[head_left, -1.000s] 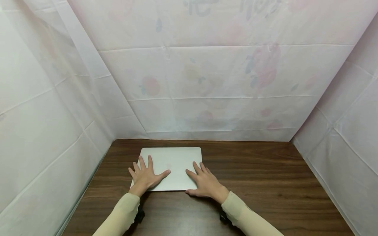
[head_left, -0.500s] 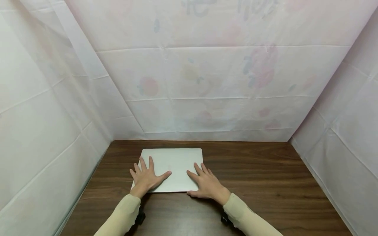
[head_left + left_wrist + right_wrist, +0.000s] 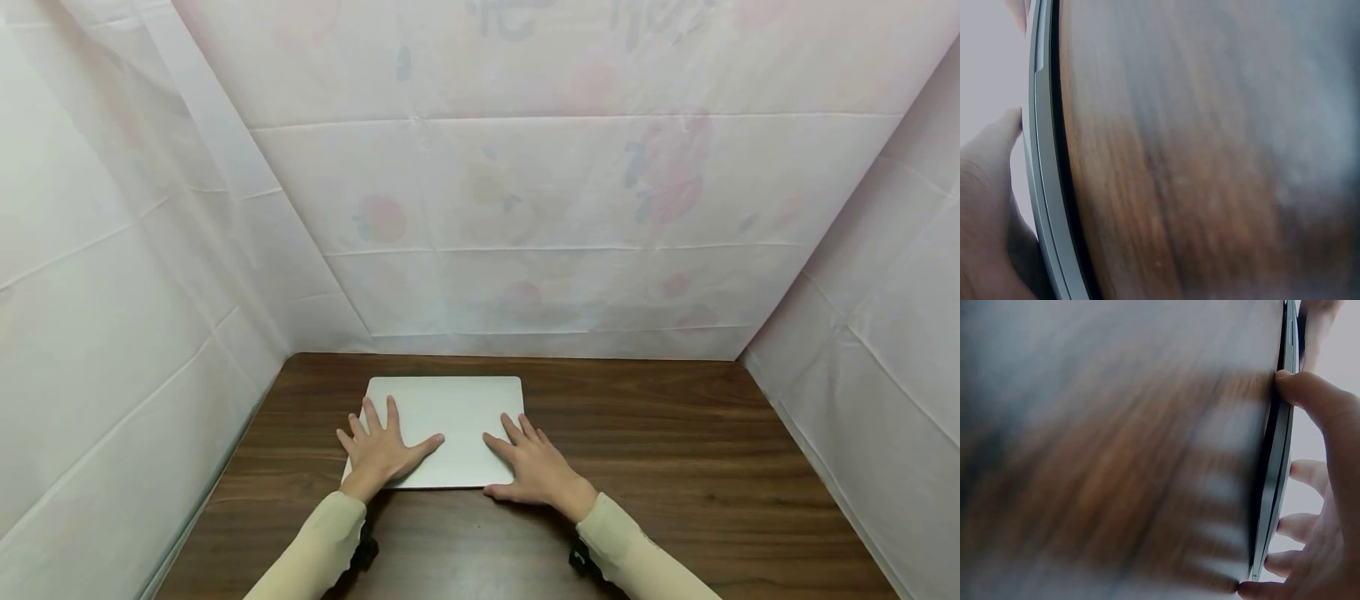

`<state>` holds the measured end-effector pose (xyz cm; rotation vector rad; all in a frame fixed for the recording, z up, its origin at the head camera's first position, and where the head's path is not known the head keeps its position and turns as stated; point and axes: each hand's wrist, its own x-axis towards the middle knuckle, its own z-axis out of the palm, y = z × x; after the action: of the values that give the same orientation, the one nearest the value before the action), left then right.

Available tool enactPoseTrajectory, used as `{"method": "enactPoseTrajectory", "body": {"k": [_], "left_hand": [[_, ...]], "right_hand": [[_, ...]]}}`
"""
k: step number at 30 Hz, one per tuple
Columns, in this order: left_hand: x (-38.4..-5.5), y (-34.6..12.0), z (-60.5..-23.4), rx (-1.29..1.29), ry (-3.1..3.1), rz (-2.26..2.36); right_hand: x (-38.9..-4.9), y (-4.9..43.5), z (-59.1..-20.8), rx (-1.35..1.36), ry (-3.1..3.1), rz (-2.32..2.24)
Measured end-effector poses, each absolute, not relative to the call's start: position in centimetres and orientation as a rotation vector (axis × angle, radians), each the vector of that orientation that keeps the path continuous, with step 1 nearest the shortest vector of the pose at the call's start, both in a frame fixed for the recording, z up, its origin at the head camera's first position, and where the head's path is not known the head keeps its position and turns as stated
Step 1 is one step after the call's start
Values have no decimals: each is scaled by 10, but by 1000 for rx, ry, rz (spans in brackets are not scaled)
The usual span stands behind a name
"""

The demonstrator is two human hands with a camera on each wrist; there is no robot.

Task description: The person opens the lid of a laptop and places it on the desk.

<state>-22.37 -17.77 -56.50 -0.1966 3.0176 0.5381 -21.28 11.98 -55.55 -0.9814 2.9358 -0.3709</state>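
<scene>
While a pale silver laptop (image 3: 453,408) lay closed and flat on the dark wood-grain table (image 3: 675,467), left of the tabletop's middle and just short of its far edge, both hands rested on it. The left hand (image 3: 381,454) was spread wide over the left part of the lid, its fingers straight and fanned, the outer ones reaching past the left edge, the thumb stretched toward the centre; it gripped nothing. The right hand (image 3: 536,468) lay at the near right corner, also spread and without a closed grip: its thumb touched the near edge, the forefinger lay on the lid, and the outer fingers reached along the right edge.

From each wrist, the laptop's side showed as two thin layers parted by a seam, dark along the bottom, with the wood grain blurred beside it.

Cream sleeves (image 3: 307,550) covered both forearms, and a small black device (image 3: 365,552) sat under each wrist. Beyond the table hung a creased white sheet (image 3: 555,192) with faint pink fruit and bluish leaves; more pale cloth (image 3: 112,292) enclosed the left and right sides.
</scene>
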Motion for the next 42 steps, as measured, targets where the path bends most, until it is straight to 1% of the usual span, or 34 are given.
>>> {"method": "enactPoseTrajectory", "body": {"k": [16, 26, 42], "left_hand": [[-228, -164, -571, -212, 3001, 547], [-222, -155, -565, -232, 3011, 509], [-221, -145, -571, -230, 3018, 513]], "right_hand": [[-210, 133, -550, -937, 2893, -448], [-209, 139, -553, -921, 2891, -460], [-205, 151, -555, -918, 2898, -458]]}}
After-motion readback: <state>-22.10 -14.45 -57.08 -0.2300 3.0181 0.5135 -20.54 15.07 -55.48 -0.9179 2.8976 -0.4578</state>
